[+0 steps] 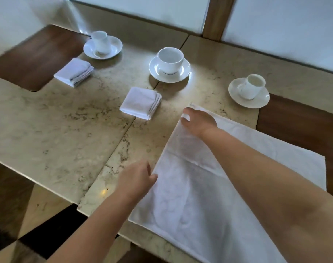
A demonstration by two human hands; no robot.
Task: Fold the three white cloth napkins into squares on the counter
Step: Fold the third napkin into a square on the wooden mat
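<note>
At the far left corner of the spread napkin (209, 186), the right hand (197, 121) reaches across with its fingers curled down onto the hem, seemingly pinching the cloth, though motion blur makes the grip hard to confirm. The left hand (137, 179) sits at the napkin's near left edge, thumb and fingers closing on the hem; whether it has the cloth lifted or merely touches it is not plain.

This napkin lies flat and open on the right part of the bench (57, 130), one side reaching over the dark wood inset. It looks thin, soft and light, a woven white cloth with a faint pattern and a pressed crease across its middle. It should drape and slide readily on polished stone, so corners and hems are the sensible places to take hold, and the crease offers a ready fold line.

Two folded napkins, one in the middle (141, 105) and one to the left (73, 72), rest as neat layered squares. Beyond them stand three white cups on saucers, glossy and breakable: left (102, 44), centre (169, 63) and right (250, 90). The bench top is mottled beige marble, smooth and seamed.
</note>
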